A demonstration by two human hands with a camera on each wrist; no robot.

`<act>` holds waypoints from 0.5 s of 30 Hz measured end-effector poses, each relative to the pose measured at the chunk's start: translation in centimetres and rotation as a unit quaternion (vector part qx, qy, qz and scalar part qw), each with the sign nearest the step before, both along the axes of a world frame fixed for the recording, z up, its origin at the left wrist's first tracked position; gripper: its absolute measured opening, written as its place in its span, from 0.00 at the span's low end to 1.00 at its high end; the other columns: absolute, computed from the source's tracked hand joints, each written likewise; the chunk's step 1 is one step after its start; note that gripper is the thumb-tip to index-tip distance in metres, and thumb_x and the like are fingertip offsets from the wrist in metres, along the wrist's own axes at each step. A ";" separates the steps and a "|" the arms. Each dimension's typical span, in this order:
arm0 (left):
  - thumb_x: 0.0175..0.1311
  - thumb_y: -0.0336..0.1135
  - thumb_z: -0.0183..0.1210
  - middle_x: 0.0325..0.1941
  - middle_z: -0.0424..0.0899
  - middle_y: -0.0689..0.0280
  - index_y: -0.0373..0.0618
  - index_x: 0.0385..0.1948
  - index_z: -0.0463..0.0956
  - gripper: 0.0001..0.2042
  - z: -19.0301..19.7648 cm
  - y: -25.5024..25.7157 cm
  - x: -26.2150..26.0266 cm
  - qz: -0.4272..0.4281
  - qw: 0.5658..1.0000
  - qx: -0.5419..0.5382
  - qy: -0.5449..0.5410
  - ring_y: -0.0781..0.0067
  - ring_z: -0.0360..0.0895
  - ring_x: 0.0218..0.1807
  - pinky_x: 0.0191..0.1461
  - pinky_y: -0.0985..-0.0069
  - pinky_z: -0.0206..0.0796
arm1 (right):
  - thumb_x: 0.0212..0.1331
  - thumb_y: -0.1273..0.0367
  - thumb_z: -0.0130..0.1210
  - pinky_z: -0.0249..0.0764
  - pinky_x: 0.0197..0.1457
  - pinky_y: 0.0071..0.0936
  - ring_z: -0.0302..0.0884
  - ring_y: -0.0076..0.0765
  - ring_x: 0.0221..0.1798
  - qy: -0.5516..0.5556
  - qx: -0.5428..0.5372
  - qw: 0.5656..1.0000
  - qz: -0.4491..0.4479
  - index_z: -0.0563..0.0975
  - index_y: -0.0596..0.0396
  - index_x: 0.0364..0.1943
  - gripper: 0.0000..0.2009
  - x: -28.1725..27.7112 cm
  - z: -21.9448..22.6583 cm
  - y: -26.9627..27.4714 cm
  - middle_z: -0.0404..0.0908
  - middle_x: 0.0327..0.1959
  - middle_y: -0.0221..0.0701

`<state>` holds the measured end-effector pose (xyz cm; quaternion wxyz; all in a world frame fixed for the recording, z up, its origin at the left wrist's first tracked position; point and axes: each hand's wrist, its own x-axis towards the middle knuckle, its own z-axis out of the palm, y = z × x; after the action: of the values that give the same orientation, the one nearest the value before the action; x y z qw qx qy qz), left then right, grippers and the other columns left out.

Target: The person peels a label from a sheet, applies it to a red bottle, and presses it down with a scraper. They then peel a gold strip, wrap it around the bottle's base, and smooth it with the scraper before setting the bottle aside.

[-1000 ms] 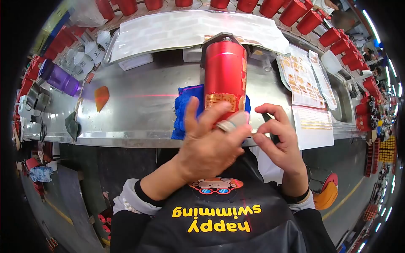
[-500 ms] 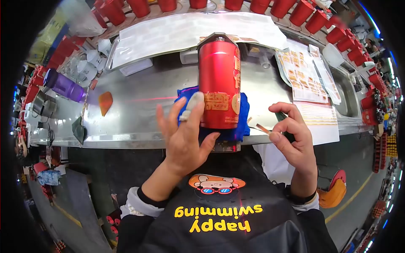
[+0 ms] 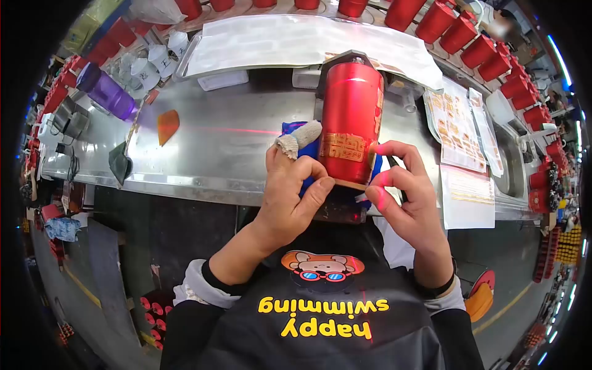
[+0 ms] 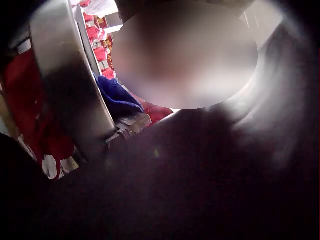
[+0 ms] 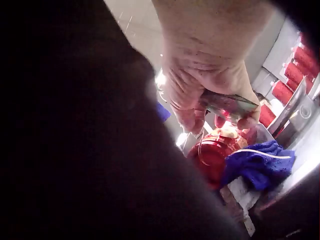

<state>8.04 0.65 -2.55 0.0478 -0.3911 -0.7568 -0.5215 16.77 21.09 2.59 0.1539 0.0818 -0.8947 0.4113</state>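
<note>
1. Left hand (image 3: 290, 197): thumb pressed on the red bottle (image 3: 350, 123) base, steadying it; bandaged finger raised.
2. Right hand (image 3: 404, 197): fingers pinching a dark tool (image 3: 394, 169) against the bottle's side.
3. Bottle lies on a blue cloth (image 3: 295, 132), cushioned at the counter (image 3: 216, 142) edge.

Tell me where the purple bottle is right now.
In the head view the purple bottle lies at the far left of the steel counter, beside white caps.

Steel workbench (image 3: 209, 148) with a sink (image 3: 507, 161) at its right end — rows of red cylinders (image 3: 459, 34) behind
</note>
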 end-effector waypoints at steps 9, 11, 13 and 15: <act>0.63 0.39 0.61 0.47 0.76 0.53 0.43 0.31 0.74 0.10 -2.0 -0.1 0.0 0.040 0.992 0.056 -0.102 0.53 0.67 0.52 0.61 0.60 0.53 | 0.52 0.74 0.64 0.70 0.54 0.34 0.75 0.45 0.53 -0.008 0.007 0.999 -0.040 0.78 0.58 0.28 0.05 -0.1 -1.1 -0.2 0.74 0.52 0.44; 0.63 0.39 0.61 0.42 0.75 0.57 0.42 0.33 0.73 0.10 -2.0 -0.1 0.0 0.043 0.985 0.075 -0.151 0.56 0.67 0.48 0.58 0.62 0.55 | 0.53 0.74 0.64 0.70 0.53 0.34 0.75 0.45 0.53 -0.016 -0.007 0.999 -0.041 0.78 0.58 0.28 0.05 -0.1 -1.2 -0.1 0.74 0.52 0.44; 0.64 0.39 0.62 0.37 0.73 0.59 0.42 0.34 0.73 0.11 -2.0 0.4 0.1 0.057 0.976 0.112 -0.176 0.58 0.66 0.45 0.55 0.64 0.57 | 0.53 0.74 0.64 0.70 0.53 0.33 0.74 0.44 0.53 -0.021 -0.016 0.999 -0.041 0.78 0.58 0.29 0.05 0.0 -1.3 -0.1 0.74 0.52 0.43; 0.64 0.40 0.62 0.38 0.73 0.59 0.41 0.36 0.72 0.12 -2.0 0.6 0.2 0.066 0.986 0.071 -0.138 0.58 0.66 0.45 0.53 0.65 0.58 | 0.53 0.74 0.64 0.70 0.53 0.33 0.74 0.44 0.52 -0.022 -0.017 0.999 -0.038 0.78 0.58 0.29 0.05 0.0 -1.3 0.0 0.74 0.51 0.43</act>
<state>8.29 1.27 -4.51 0.0047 -0.2602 -0.7412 -0.6188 16.77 21.10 1.34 0.1510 0.0357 -0.8934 0.4217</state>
